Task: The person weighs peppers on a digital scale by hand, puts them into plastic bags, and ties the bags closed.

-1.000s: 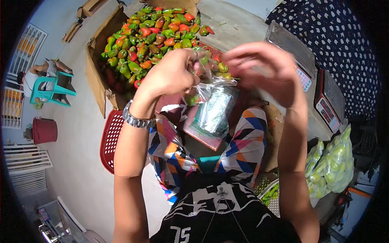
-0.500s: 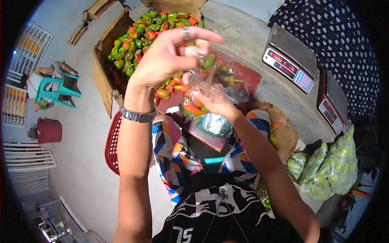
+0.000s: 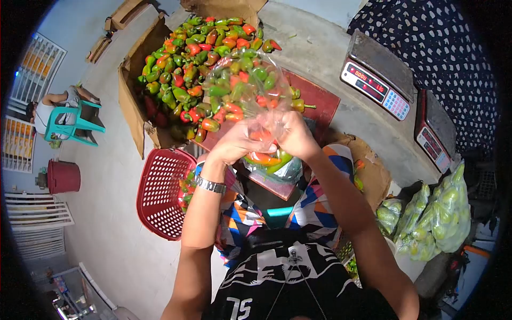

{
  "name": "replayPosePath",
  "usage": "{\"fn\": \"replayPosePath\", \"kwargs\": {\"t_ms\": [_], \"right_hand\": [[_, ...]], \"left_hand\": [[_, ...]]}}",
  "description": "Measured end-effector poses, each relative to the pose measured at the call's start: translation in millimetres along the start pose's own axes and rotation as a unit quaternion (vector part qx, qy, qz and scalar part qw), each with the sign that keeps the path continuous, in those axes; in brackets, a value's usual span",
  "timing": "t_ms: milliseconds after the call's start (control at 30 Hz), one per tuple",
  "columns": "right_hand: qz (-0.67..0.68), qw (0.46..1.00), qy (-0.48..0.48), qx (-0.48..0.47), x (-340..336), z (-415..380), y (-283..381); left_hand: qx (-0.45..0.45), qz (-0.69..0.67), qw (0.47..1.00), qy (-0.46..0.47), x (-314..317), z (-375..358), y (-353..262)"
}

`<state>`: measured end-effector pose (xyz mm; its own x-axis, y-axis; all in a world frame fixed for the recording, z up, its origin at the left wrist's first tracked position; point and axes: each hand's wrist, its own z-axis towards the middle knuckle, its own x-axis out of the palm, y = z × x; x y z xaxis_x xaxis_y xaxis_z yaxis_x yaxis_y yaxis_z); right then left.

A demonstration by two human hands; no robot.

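Note:
My left hand (image 3: 236,143), with a metal watch at its wrist, and my right hand (image 3: 294,134) are close together over my lap. Both are closed on the gathered neck of a clear plastic bag (image 3: 250,77). The bag's loose top flares out beyond my hands. Red and green peppers (image 3: 270,161) bulge in its lower part, just below my fingers. Through the thin plastic, other peppers show behind it. Beneath is a dark red board (image 3: 322,104), with a bundle of clear plastic (image 3: 288,173) on it between my knees.
A large cardboard box (image 3: 130,98) spills a heap of peppers (image 3: 181,80) ahead. At left stands a red perforated basket (image 3: 160,192) with some peppers. Two digital scales (image 3: 376,88) are at right, near filled bags of green produce (image 3: 448,218). A person (image 3: 58,101) sits on a teal chair (image 3: 80,124).
My left hand has come down from its raised place to the bag's neck, beside my right hand. The bag's top now spreads away from me. More of the red basket shows.

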<state>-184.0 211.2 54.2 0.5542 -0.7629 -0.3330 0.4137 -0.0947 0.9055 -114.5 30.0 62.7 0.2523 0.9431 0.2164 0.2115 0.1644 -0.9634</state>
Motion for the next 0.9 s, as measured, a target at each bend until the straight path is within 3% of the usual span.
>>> {"fn": "replayPosePath", "kwargs": {"t_ms": [67, 133, 167, 200, 267, 300, 367, 433, 500, 533, 600, 700, 800, 833, 900], "right_hand": [[-0.069, 0.998, 0.006, 0.001, -11, 1, 7], [-0.049, 0.996, -0.013, -0.076, -17, 6, 10], [-0.039, 0.992, -0.023, -0.114, -19, 7, 10], [0.094, 0.994, -0.012, -0.048, -13, 6, 9], [0.351, 0.933, 0.010, 0.083, 10, 5, 7], [0.388, 0.915, 0.014, 0.112, 12, 3, 22], [0.498, 0.858, 0.013, 0.126, 16, 1, 32], [0.565, 0.816, 0.042, 0.119, 19, 1, 33], [0.590, 0.796, 0.101, 0.092, 21, 1, 30], [0.563, 0.813, 0.118, 0.091, 15, 4, 35], [0.508, 0.843, 0.153, 0.092, -1, 6, 55], [0.342, 0.915, 0.149, 0.155, -20, 7, 106], [0.174, 0.974, 0.147, 0.010, -33, 7, 124], [0.103, 0.983, 0.124, -0.090, -36, 7, 124], [-0.011, 0.970, 0.141, -0.199, -48, 13, 127]], "left_hand": [[-0.001, 0.061, 0.998, 0.015, -2, 3, 0], [-0.039, 0.169, 0.984, 0.030, -11, 4, -2], [-0.062, 0.144, 0.986, 0.065, -11, 6, -3], [-0.082, 0.197, 0.974, 0.073, -9, 7, -4], [-0.120, 0.303, 0.941, 0.088, -1, 10, -5], [-0.119, 0.328, 0.931, 0.108, -1, 13, 1], [-0.128, 0.329, 0.933, 0.075, 7, 6, -4], [-0.097, 0.072, 0.988, 0.095, 1, 12, 26], [-0.055, 0.164, 0.973, 0.150, -16, 14, 25], [-0.032, 0.210, 0.961, 0.178, -17, 14, 13], [-0.090, 0.210, 0.966, 0.121, 0, 2, -10], [-0.068, 0.051, 0.991, 0.101, -5, -2, 13], [-0.038, -0.001, 0.996, 0.076, 8, 5, 19], [-0.030, -0.003, 0.997, 0.072, 11, 6, 16], [-0.019, -0.004, 0.997, 0.068, 17, 10, 11]]}}
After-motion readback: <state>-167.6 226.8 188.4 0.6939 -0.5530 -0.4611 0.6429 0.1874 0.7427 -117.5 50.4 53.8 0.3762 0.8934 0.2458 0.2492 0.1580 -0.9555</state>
